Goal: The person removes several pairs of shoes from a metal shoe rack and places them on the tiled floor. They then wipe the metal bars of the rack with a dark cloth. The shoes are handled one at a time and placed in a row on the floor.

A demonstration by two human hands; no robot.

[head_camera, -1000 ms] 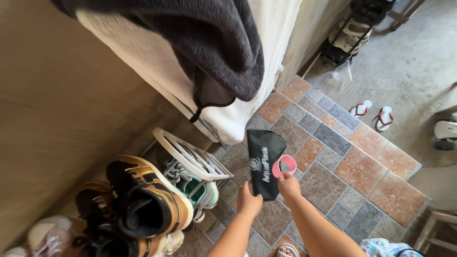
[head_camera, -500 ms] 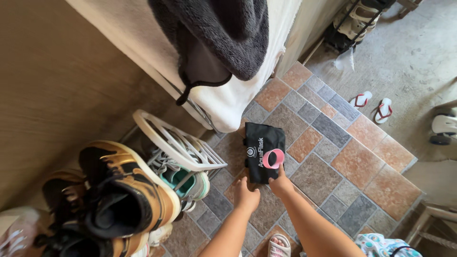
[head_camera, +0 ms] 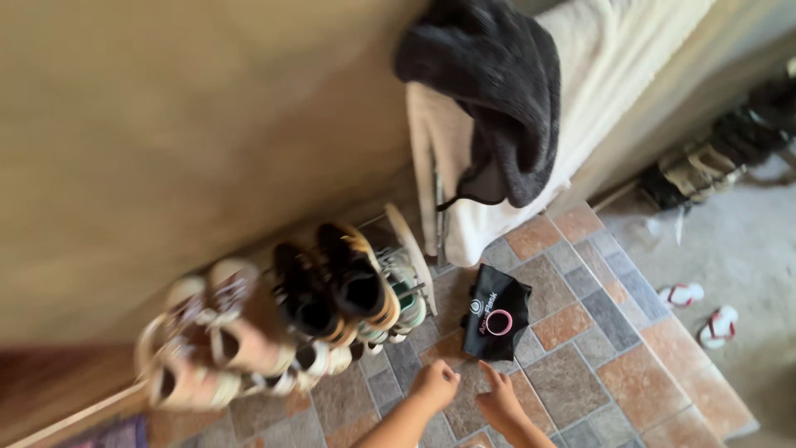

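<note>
- The left hand (head_camera: 434, 383) is hovering low over the tiled floor (head_camera: 572, 386), its grip loosely curled and holding nothing; motion blur is hiding the fingertips.
- The right hand (head_camera: 500, 399) is sitting just beside it, its grip spread with the fingers pointing up toward the black pouch (head_camera: 496, 310), and it is empty too.
- The black pouch is lying flat on the floor just beyond both hands, near them but not touching either; it is resting with its printed side up.
- A pink ring (head_camera: 498, 322) is lying on top of the pouch, near its nearer edge, probably staying put because the pouch is flat.
- To the left of the pouch, a shoe rack (head_camera: 410, 249) is standing against the wall, crowded with shoes (head_camera: 332, 286).
- Above the pouch, a dark fleecy garment (head_camera: 489, 83) is hanging over a pale towel (head_camera: 613, 75).
- Well apart to the right, a pair of red-strapped sandals (head_camera: 701, 311) is lying on the bare concrete.
</note>
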